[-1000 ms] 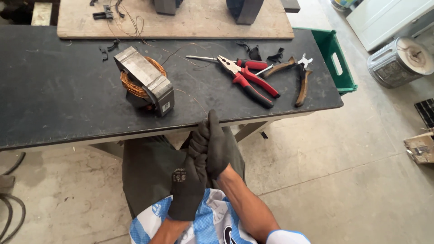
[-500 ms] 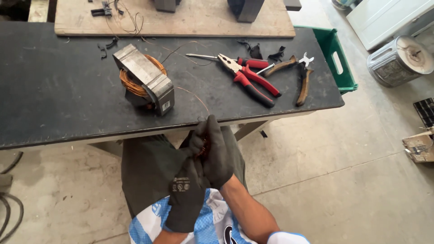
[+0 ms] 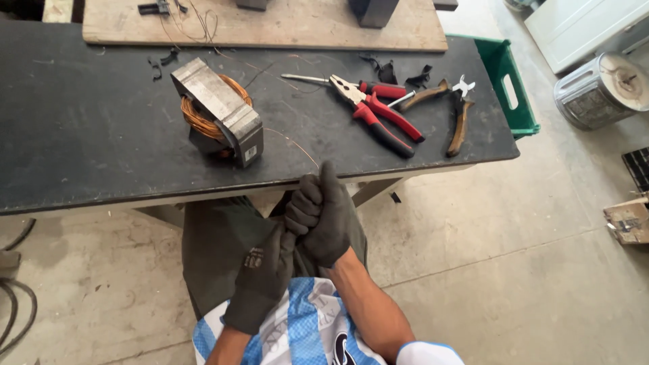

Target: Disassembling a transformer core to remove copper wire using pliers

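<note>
Both my hands wear dark gloves and meet just below the front edge of the black workbench [image 3: 88, 135]. My right hand [image 3: 328, 220] is a fist, thumb up, closed around the fingers of my left hand [image 3: 260, 284], which reaches up into it. A thin copper wire [image 3: 294, 143] trails from a wound coil in a grey laminated metal core [image 3: 220, 108] towards my right thumb. Whether the wire is held is hidden.
Red-handled pliers [image 3: 382, 118], a red-handled tool [image 3: 382, 89] and brown-handled cutters [image 3: 460, 118] lie on the bench's right. A wooden board [image 3: 284, 27] is at the back, a green crate [image 3: 512, 91] at the right end. A metal drum [image 3: 598, 91] and cardboard box [image 3: 629, 220] stand on the concrete floor.
My right hand has curled from a loose grip with a finger raised into a tighter fist around the left glove's fingers. Both hands stay below the bench edge.
</note>
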